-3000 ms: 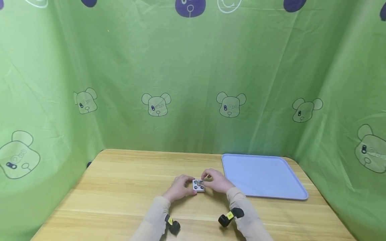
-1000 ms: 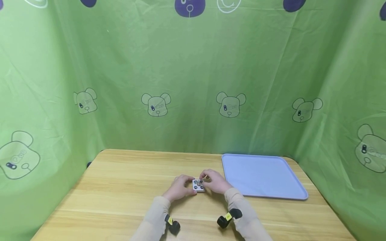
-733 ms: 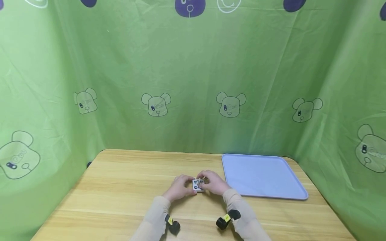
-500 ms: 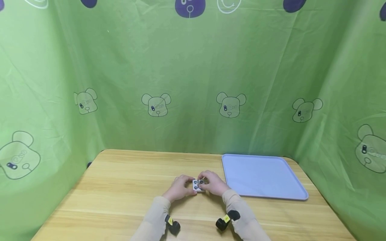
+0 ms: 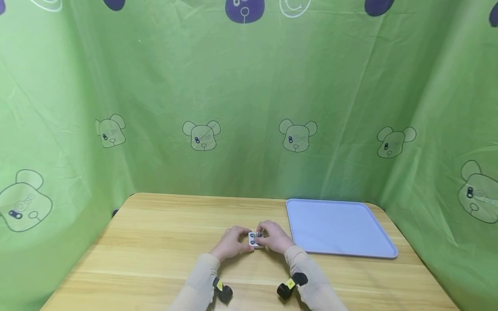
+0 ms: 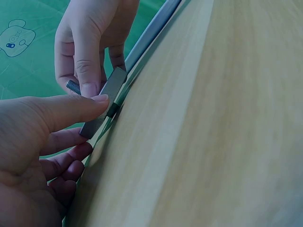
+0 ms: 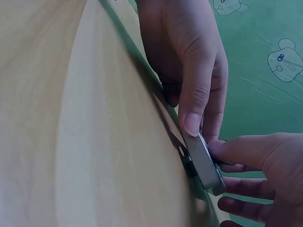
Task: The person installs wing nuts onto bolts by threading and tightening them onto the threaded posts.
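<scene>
Near the middle of the table, my left hand point(image 5: 232, 243) grips a small metal block point(image 6: 97, 124) by its edges, thumb on the near side and fingers on the far side. Round dark holes show in its pale top face point(image 5: 250, 239). A threaded bolt point(image 6: 73, 86) stands out of that face, seen in the left wrist view. My right hand point(image 5: 274, 236) pinches the bolt between thumb and fingers, the thumb low against the top face. Under the block a short dark piece point(image 6: 112, 109) shows in both wrist views. The right fingers hide most of the bolt.
A pale blue shallow tray point(image 5: 338, 226) lies at the back right of the wooden table point(image 5: 171, 224), just beyond my right hand. A green curtain point(image 5: 249, 172) with bear prints hangs round the table's back and sides. Each wrist wears a black strap-on camera.
My right hand has shifted a little to the left, its thumb now covering more of the block's top and the bolt. The left hand and the block have stayed in place.
</scene>
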`<state>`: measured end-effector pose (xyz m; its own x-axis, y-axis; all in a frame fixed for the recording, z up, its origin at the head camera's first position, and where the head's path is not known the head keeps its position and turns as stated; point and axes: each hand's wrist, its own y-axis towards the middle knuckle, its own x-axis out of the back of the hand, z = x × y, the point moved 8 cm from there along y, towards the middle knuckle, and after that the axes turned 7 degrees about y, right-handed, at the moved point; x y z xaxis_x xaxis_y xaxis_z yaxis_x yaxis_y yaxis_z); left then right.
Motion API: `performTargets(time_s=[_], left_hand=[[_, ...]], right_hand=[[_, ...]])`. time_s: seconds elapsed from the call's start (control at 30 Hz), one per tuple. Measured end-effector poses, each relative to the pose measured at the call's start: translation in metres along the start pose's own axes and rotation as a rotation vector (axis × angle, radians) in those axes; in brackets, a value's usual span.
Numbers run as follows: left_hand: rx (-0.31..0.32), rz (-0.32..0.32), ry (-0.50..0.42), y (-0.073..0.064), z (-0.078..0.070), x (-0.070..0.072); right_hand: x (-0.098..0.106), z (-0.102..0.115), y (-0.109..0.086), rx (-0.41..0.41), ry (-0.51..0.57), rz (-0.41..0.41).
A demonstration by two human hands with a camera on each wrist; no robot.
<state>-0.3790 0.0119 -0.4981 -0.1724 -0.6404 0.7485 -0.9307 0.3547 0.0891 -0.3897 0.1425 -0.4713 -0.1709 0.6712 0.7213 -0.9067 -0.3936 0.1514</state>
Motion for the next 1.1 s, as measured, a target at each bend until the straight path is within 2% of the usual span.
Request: performTargets(time_s=[0.2, 0.47, 0.77, 1.1], left_hand=[[0.001, -0.004, -0.011, 0.000, -0.001, 0.000], [0.000, -0.010, -0.004, 0.000, 0.000, 0.000], [0.008, -0.004, -0.022, -0.001, 0.001, 0.000], [0.011, -0.006, -0.031, 0.001, 0.004, -0.001]], right_hand=[[0.006, -0.006, 0.001, 0.001, 0.012, 0.039], [0.014, -0.010, 0.001, -0.007, 0.005, 0.026], [0.008, -0.010, 0.001, -0.002, 0.042, 0.042], [0.002, -0.001, -0.001, 0.057, 0.040, 0.053]])
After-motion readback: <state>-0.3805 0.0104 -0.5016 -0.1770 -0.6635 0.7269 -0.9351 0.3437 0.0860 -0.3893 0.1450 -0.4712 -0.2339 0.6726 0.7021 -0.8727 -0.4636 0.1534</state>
